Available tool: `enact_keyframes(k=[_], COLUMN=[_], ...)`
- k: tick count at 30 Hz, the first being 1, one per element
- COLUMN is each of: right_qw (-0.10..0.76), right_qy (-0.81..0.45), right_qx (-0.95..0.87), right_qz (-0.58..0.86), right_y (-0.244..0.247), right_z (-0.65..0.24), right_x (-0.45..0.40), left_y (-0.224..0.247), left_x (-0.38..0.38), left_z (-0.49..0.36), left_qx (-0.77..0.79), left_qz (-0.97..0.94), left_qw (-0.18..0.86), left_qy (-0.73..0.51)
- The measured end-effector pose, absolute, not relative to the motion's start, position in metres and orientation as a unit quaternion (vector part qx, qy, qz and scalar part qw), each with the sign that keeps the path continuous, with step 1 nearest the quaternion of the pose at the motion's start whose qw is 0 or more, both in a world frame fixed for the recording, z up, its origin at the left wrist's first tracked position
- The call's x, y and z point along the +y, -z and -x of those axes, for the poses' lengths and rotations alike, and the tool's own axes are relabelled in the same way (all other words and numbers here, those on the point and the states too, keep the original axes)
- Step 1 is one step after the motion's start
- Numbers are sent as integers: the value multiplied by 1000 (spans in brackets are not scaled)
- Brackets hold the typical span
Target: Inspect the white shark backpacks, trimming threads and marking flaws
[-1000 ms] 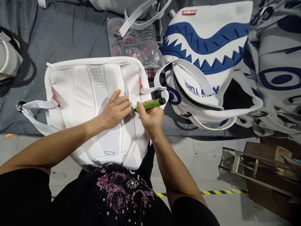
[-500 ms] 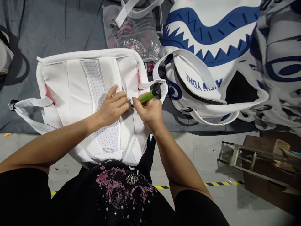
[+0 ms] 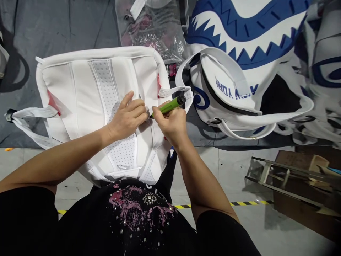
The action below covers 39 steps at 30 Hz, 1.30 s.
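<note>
A white backpack lies with its padded, dotted-mesh side up, partly over the table's near edge. My left hand is closed at the right of its middle, with curled fingers gripping the fabric and fingertips partly hidden. Between the fingers of my right hand is a green marker, held slantwise. Its black end points up to the right, while its dark tip meets the backpack just right of my left fingertips. A white shoulder strap loops off the bag's left side.
Another white backpack with blue shark teeth lies at the right, with more bags beyond it. Clear plastic bags with pinkish contents sit behind my work. On the floor at right are a metal frame and cardboard boxes.
The view has shifted slightly, moving the table items up and apart. Both hands stay at nearly the same spot on the backpack, and the marker remains in my right hand.
</note>
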State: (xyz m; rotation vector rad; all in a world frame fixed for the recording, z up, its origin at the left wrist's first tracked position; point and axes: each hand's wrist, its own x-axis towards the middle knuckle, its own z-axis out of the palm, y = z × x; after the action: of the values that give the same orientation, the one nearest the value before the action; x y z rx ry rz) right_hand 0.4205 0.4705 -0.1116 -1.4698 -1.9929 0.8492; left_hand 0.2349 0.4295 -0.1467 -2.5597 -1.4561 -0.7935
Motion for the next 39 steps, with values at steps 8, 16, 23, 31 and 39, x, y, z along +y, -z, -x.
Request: enact_keyframes(k=[8,16,23,31,39], right_qw=[281,263,262,299,343], right_qy=[-245,-150,-167,-156,-194], right_qx=[-767,-794,-796,-791,-766], right_qz=[522,527,520,510,507], right_y=[117,133,135,146,146], right_z=[-425,-428,-432,-428,-439], right_x=[468,475,473,476,468], left_y=[148,151,154,151,57], left_x=[428,435,435,439,498], left_z=[-238,-242,-243,-241,-228], left_qx=[-455,-434,-440,-439,-406], left_qz=[846,842,846,852,907], left_qw=[88,167,163,165,-31], left_qy=[265,271,254,231,-113])
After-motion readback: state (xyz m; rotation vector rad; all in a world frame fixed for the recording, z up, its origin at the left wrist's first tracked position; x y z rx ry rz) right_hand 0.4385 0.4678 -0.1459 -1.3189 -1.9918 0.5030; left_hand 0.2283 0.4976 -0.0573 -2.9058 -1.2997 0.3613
